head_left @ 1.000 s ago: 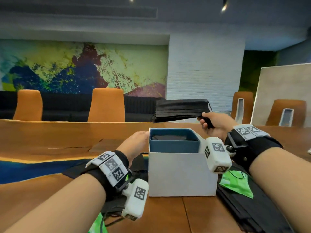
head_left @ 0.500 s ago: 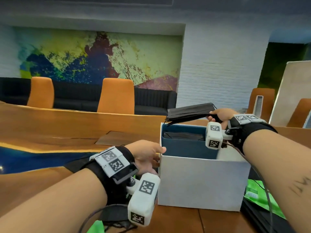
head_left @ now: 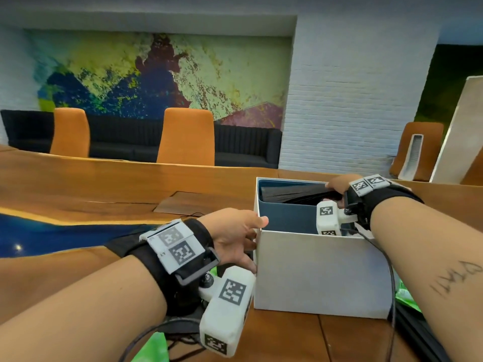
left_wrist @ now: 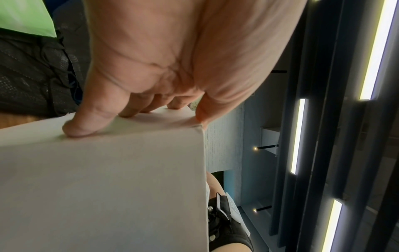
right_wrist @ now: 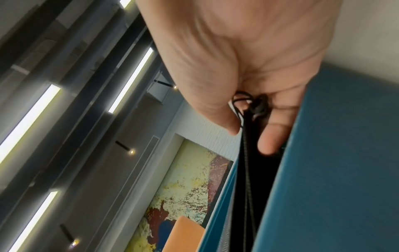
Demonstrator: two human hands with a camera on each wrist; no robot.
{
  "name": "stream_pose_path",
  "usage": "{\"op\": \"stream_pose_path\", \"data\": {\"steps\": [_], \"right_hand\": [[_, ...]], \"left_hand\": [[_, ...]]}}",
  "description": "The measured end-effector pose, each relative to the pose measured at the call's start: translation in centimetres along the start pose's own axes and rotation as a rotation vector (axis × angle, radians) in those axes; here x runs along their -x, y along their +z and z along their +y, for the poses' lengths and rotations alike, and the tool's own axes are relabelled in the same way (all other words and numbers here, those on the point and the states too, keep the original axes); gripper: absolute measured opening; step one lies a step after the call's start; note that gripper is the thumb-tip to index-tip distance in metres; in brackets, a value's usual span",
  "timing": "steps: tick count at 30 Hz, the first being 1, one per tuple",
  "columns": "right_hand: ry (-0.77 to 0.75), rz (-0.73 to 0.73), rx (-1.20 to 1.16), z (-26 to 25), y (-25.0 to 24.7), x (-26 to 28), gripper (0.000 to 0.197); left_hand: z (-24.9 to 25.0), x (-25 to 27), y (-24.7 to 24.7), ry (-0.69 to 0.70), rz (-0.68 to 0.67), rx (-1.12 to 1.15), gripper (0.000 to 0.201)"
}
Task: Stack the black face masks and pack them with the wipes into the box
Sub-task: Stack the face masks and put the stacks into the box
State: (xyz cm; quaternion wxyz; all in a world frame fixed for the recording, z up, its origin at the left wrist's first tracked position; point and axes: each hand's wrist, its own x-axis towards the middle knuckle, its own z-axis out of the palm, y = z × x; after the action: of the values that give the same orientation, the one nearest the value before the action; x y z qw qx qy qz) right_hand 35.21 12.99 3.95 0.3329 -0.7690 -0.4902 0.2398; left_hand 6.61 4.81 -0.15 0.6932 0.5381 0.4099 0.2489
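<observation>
Head view showed the right hand point(head_left: 337, 185) inside the mouth of the white cardboard box with the dark blue lining point(head_left: 313, 273), holding the flat stack of black pleated face masks point(head_left: 295, 194) by its right end. From the right wrist view, the thumb and curled fingers point(right_wrist: 267, 141) pinched that end, with the ear loops bunched in the palm above the fingertips; gripping at the end probably let the stack slide in edgewise along the blue wall just beside the fingers. The left hand point(head_left: 235, 236) pressed the box's left wall, thumb hooked on the top corner and fingers spread nearly straight against the outside, apparently to steady the box against the push. More black masks point(left_wrist: 32, 76) and a green packet point(left_wrist: 23, 15), perhaps wipes, lay behind the left fingers on the wooden table point(head_left: 104, 184), still unpacked.
</observation>
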Motion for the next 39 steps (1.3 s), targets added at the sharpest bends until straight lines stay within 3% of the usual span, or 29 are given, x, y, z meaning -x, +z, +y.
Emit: {"op": "stream_pose_path", "data": {"steps": [1, 3, 6, 10, 12, 20, 25, 29, 33, 39], "right_hand": [[-0.028, 0.021, 0.240, -0.2, 0.2, 0.2, 0.016], [-0.053, 0.039, 0.421, -0.3, 0.0, 0.5, 0.037], [-0.020, 0.044, 0.138, -0.6, 0.4, 0.6, 0.046], [0.028, 0.182, 0.316, -1.1, 0.6, 1.2, 0.034], [-0.055, 0.168, 0.331, -1.1, 0.2, 1.3, 0.036], [-0.181, 0.183, -0.416, -4.4, -3.3, 3.6, 0.053], [-0.310, 0.154, -0.643, -8.8, -4.9, 10.6, 0.017], [-0.354, -0.017, -0.647, -8.7, -3.1, 16.1, 0.015], [-0.332, -0.268, -0.554, -7.1, 0.5, 19.8, 0.013], [-0.133, -0.663, -0.194, -4.4, 8.4, 23.0, 0.025]], "left_hand": [[0.0, -0.1, -0.1, 0.001, 0.000, 0.002, 0.041], [-0.1, -0.3, -0.2, 0.007, -0.009, 0.001, 0.043], [-0.2, -0.5, -0.3, 0.019, -0.010, -0.007, 0.043], [-0.3, -0.7, -0.4, 0.020, -0.007, -0.003, 0.043], [-0.4, -0.8, -0.5, 0.020, -0.009, 0.003, 0.045], [-0.2, 0.0, -0.1, 0.026, -0.012, 0.027, 0.041], [-0.1, 0.9, 0.9, 0.027, 0.079, 0.015, 0.046], [-0.2, 3.3, 0.1, 0.079, 0.142, -0.020, 0.055], [0.4, 7.8, -3.2, 0.194, 0.196, 0.081, 0.044], [-1.1, 12.6, -8.4, 0.317, 0.404, 0.274, 0.032]]}}
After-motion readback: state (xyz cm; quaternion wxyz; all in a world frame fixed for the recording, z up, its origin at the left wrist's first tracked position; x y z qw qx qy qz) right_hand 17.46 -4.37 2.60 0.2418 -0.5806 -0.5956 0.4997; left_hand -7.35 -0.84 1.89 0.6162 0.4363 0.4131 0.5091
